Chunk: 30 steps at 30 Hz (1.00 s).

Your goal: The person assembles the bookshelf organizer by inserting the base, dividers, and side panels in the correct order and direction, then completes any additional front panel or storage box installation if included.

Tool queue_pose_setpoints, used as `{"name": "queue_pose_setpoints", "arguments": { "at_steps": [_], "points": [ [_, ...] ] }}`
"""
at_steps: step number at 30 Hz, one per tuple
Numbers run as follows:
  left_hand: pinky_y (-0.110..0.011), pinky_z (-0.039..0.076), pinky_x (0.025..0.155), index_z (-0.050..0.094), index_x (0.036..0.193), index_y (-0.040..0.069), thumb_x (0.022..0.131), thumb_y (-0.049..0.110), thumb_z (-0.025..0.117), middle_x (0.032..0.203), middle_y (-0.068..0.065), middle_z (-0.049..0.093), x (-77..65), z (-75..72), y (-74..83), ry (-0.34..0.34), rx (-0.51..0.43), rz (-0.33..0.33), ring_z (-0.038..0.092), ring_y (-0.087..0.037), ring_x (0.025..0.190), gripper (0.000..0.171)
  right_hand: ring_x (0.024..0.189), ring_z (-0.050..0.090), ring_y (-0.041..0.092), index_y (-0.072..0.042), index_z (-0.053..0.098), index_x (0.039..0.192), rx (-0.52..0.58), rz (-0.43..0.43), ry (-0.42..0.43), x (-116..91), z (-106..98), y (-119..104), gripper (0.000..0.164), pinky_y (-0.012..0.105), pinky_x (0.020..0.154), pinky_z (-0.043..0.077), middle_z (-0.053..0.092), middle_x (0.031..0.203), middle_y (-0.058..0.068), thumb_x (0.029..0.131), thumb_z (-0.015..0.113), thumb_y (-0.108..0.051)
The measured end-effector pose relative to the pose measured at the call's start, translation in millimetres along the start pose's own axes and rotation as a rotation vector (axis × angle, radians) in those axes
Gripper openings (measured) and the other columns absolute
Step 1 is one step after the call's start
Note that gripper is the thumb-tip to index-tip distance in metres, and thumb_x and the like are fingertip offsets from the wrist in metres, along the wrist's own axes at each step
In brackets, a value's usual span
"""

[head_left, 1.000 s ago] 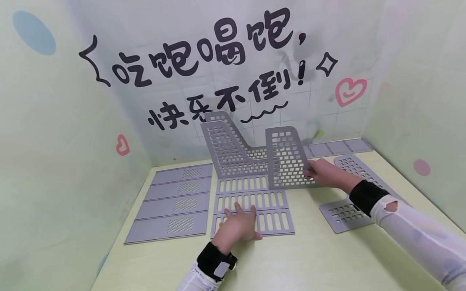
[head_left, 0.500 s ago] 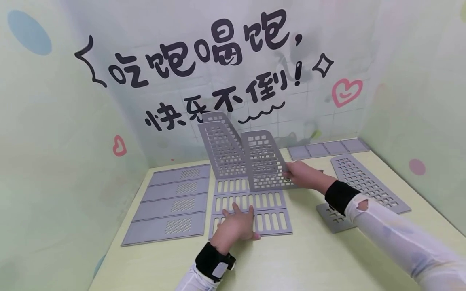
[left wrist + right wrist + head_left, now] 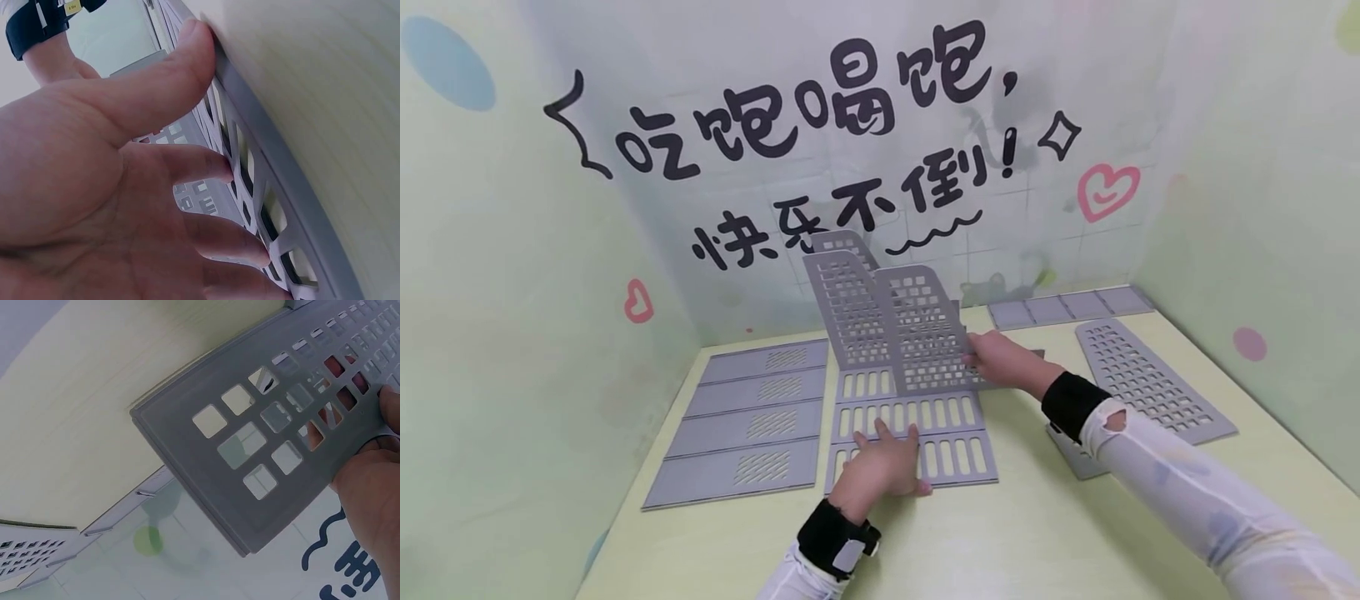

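My left hand rests with spread fingers on a flat grey slotted panel. In the left wrist view its thumb lies along the panel's edge, while the fingertips touch the slotted face. My right hand pinches the edge of a grey perforated side panel, held upright over the far part of the slotted one. To its left, two more perforated side panels stand upright, one behind the other, partly hidden by it. Whether the held panel touches them or the slotted panel below, I cannot tell.
Left on the table lies a flat grey panel in several hinged-looking sections. A narrow sectioned strip lies by the back wall. Another perforated side panel lies flat at right, partly hidden by my right arm. Printed walls enclose the table.
My right hand has carried the perforated side panel leftward, so it now overlaps the standing panels in the head view. The left hand stays in place on the slotted panel.
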<state>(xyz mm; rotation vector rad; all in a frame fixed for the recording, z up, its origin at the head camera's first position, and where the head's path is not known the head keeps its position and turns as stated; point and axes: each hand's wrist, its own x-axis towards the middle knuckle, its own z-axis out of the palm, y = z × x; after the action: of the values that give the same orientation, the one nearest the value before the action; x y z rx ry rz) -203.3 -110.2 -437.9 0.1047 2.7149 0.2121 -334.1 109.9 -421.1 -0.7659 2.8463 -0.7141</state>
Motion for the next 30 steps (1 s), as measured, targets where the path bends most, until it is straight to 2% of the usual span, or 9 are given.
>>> {"name": "queue_pose_setpoints", "arguments": {
  "at_steps": [6,9,12,16,19,23,26,30],
  "points": [
    [-0.084,0.042,0.106,0.034,0.168,0.018,0.088,0.054,0.083,0.169,-0.041,0.021,0.8,-1.9,-4.3,0.006,0.063,0.045,0.020,-0.071,0.152,0.101,0.084,0.069,0.018,0.007,0.051,0.149,0.060,-0.001,-0.043,5.8,8.1,-21.2,0.043,0.029,0.069,0.051,0.076,0.107,0.018,0.110,0.055,-0.009],
    [-0.082,0.035,0.116,0.034,0.168,0.014,0.088,0.054,0.082,0.167,-0.042,0.025,1.9,-2.3,-6.0,0.003,0.096,0.077,0.021,-0.064,0.156,0.102,0.081,0.066,0.017,0.006,0.051,0.150,0.046,-0.028,-0.030,12.7,13.8,-34.2,0.043,0.030,0.068,0.050,0.076,0.105,0.017,0.110,0.055,-0.008],
    [-0.081,0.021,0.124,0.034,0.167,0.010,0.088,0.052,0.082,0.167,-0.038,0.031,2.6,-2.7,-7.2,-0.001,0.120,0.119,0.022,-0.053,0.161,0.101,0.077,0.063,0.017,0.007,0.055,0.143,0.021,-0.047,-0.013,21.0,21.7,-49.7,0.038,0.030,0.068,0.052,0.074,0.098,0.015,0.109,0.056,-0.008],
    [-0.083,0.017,0.124,0.036,0.166,0.009,0.089,0.046,0.083,0.167,-0.032,0.037,3.0,-3.5,-8.2,0.001,0.118,0.158,0.025,-0.048,0.162,0.097,0.076,0.063,0.017,0.012,0.052,0.144,0.003,-0.076,-0.002,30.7,33.9,-71.9,0.041,0.030,0.068,0.054,0.073,0.099,0.016,0.107,0.057,-0.006],
    [-0.083,0.018,0.123,0.037,0.166,0.010,0.090,0.040,0.084,0.165,-0.031,0.040,3.7,-3.3,-9.2,0.004,0.110,0.173,0.026,-0.047,0.162,0.095,0.072,0.059,0.016,0.014,0.049,0.143,0.043,-0.062,0.018,34.8,41.6,-84.4,0.042,0.028,0.062,0.049,0.073,0.098,0.016,0.104,0.056,-0.002],
    [-0.082,0.022,0.122,0.038,0.165,0.010,0.090,0.038,0.084,0.164,-0.032,0.042,4.7,-4.3,-9.7,0.008,0.140,0.195,0.029,-0.046,0.161,0.093,0.065,0.052,0.016,0.016,0.043,0.147,0.116,-0.021,0.062,37.2,48.2,-92.0,0.048,0.027,0.058,0.041,0.067,0.087,0.013,0.103,0.055,-0.001],
    [-0.082,0.025,0.121,0.038,0.165,0.010,0.091,0.037,0.084,0.164,-0.033,0.042,4.9,-7.3,-10.0,0.007,0.178,0.215,0.031,-0.046,0.160,0.092,0.067,0.054,0.018,0.016,0.042,0.148,0.145,-0.016,0.094,37.9,50.7,-96.2,0.049,0.030,0.061,0.044,0.066,0.085,0.012,0.105,0.055,-0.004],
    [-0.082,0.026,0.121,0.036,0.166,0.010,0.092,0.035,0.083,0.164,-0.033,0.042,4.4,-10.0,-12.3,-0.004,0.201,0.233,0.031,-0.046,0.160,0.091,0.078,0.063,0.023,0.013,0.046,0.142,0.180,-0.015,0.122,39.8,54.1,-100.7,0.042,0.033,0.067,0.049,0.070,0.098,0.016,0.106,0.055,-0.006]
  ]
}}
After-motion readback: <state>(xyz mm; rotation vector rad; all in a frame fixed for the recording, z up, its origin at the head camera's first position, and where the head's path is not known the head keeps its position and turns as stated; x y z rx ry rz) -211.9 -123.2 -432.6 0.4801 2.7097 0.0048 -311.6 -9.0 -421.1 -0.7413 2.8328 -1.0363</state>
